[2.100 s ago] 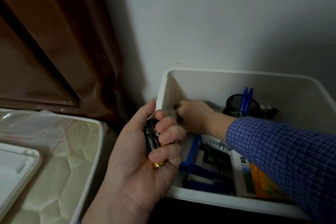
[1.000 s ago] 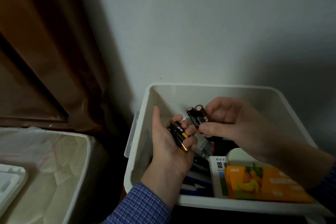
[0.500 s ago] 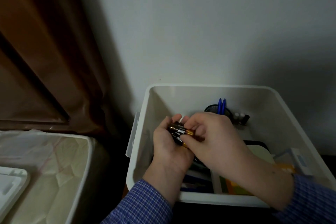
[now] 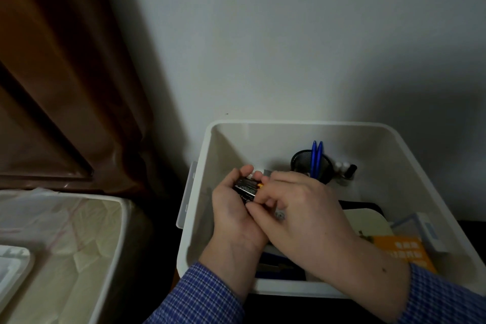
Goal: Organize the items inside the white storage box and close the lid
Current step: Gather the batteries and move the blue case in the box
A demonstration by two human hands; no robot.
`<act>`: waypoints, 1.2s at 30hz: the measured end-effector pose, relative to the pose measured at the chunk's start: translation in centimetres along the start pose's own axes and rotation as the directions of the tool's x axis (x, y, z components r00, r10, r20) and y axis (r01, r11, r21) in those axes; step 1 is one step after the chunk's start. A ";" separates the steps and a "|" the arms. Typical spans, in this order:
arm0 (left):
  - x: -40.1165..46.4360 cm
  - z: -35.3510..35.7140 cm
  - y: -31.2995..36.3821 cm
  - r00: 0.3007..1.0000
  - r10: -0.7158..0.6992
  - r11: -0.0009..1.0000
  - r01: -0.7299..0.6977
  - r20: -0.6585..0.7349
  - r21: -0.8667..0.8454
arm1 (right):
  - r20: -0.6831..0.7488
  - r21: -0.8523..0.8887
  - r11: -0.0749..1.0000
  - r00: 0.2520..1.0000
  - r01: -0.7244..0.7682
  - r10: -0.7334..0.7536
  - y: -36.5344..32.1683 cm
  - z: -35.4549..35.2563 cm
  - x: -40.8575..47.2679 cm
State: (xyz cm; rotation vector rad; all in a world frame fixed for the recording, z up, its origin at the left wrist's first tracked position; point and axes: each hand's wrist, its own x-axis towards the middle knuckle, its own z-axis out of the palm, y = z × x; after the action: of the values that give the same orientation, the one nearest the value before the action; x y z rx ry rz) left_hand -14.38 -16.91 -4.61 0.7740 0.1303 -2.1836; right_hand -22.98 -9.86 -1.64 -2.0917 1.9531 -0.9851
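While both hands are meeting over the white storage box (image 4: 207, 218), left hand (image 4: 231, 216) is gripping batteries (image 4: 246, 187), right hand (image 4: 297, 210) pinching them too. Beyond right hand, mesh cup (image 4: 301, 163) is holding blue pens (image 4: 315, 158); orange packet (image 4: 405, 252) is lying right of its wrist.

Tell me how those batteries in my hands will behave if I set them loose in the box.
The batteries look round and smooth, so they would probably roll. They seem stiff and likely heavy for their size. Bunched in the left hand, they may slip apart once released.

No legible text anywhere.
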 end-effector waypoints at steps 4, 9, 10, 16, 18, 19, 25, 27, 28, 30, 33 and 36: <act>-0.1 0.1 0.3 1.000 0.007 1.000 -0.007 0.029 -0.020 | -0.072 0.203 0.979 0.997 -0.022 0.037 0.3 -1.2 -0.4; -0.6 -0.2 1.9 0.998 -0.008 1.000 0.009 0.055 -0.020 | -0.047 0.185 0.959 0.973 -0.214 0.226 3.9 -5.2 1.7; -0.8 -0.1 2.4 0.999 0.000 1.000 0.000 0.053 -0.013 | 0.000 0.149 0.957 0.968 -0.248 0.250 4.8 -5.8 2.4; -1.8 -0.1 4.0 0.991 -0.024 1.000 0.025 0.129 -0.002 | 0.221 -0.435 0.885 0.934 -0.165 0.282 10.0 -6.2 4.7; -1.9 -0.4 3.5 0.985 -0.057 0.998 0.061 0.162 -0.019 | 0.394 -0.454 0.886 0.871 -0.092 0.292 11.3 -4.6 4.3; -1.9 -0.6 3.4 0.984 -0.062 0.998 0.066 0.165 -0.020 | 0.443 -0.458 0.885 0.843 -0.081 0.306 11.6 -3.8 4.1; -1.9 -1.0 3.3 0.990 -0.034 0.999 0.034 0.140 0.004 | 0.312 -0.500 0.863 0.916 -0.069 0.254 12.6 -1.6 4.1; -1.6 -1.1 3.2 0.996 -0.033 0.999 0.033 0.084 0.002 | 0.302 -0.499 0.862 0.913 -0.092 0.272 13.0 -2.1 4.3; -1.5 -1.1 3.1 0.998 -0.033 0.999 0.033 0.058 0.004 | 0.340 -0.504 0.859 0.892 -0.094 0.297 13.2 -2.3 4.4; -1.4 -1.0 3.0 0.999 -0.034 0.999 0.033 0.028 0.010 | 0.434 -0.499 0.862 0.833 -0.095 0.343 13.5 -2.4 4.4; -1.5 -1.1 3.1 0.999 -0.025 1.000 0.024 0.027 0.011 | 0.501 -0.524 0.849 0.785 -0.061 0.366 13.7 -1.5 4.1; -1.5 -1.0 3.1 0.999 -0.015 1.000 0.014 0.030 0.016 | 0.462 -0.536 0.843 0.818 -0.051 0.343 14.2 -1.3 4.0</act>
State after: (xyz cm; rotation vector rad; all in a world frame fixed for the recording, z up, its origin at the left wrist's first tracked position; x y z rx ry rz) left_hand -10.88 -17.69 -4.10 0.7507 0.1045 -2.2114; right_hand -35.94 -15.45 -6.15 -1.9924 2.1795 0.2071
